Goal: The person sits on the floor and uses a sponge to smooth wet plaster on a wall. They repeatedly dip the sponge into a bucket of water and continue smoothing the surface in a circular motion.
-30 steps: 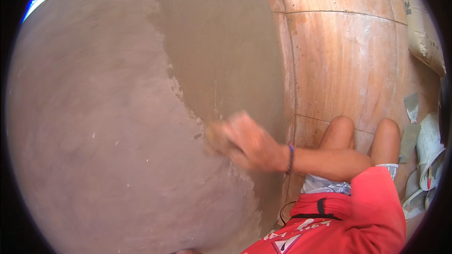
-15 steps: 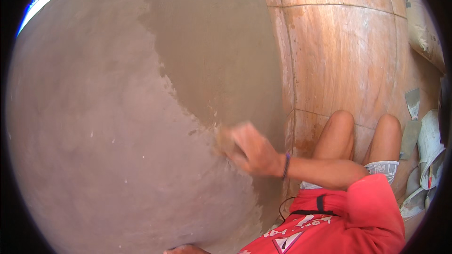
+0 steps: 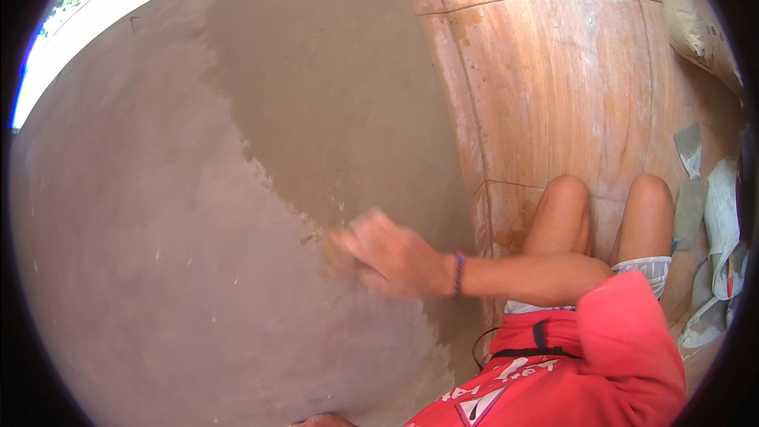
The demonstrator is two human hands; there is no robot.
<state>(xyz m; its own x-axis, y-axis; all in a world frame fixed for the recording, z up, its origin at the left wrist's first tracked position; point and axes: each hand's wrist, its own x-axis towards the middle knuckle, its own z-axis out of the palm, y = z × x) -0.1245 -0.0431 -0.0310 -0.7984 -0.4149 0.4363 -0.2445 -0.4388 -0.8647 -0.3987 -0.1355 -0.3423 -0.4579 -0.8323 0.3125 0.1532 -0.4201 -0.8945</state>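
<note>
My right hand [image 3: 399, 257], blurred by motion, is closed around a tan, sponge-like block [image 3: 338, 251]. It presses this against a grey-brown plastered wall [image 3: 158, 213]. The block is smeared and mostly covered by my fingers. Above the hand spreads a darker, damp-looking area of plaster [image 3: 340, 87], with a ragged border along the paler part on the left. Only a sliver of my left hand [image 3: 322, 421] shows at the bottom edge, close to the wall; its fingers are hidden.
Wood-look floor tiles [image 3: 553, 79] run along the wall's foot, under my bent knees. At the right lie a filled sack [image 3: 696, 24], a flat scraper blade [image 3: 689, 149], a grey-green flat piece [image 3: 690, 213] and a whitish plaster-smeared container [image 3: 722, 225].
My right hand has slid left along the plaster with the sponge-like block. The view has shifted a little, so more of the bright outdoors shows at the upper left.
</note>
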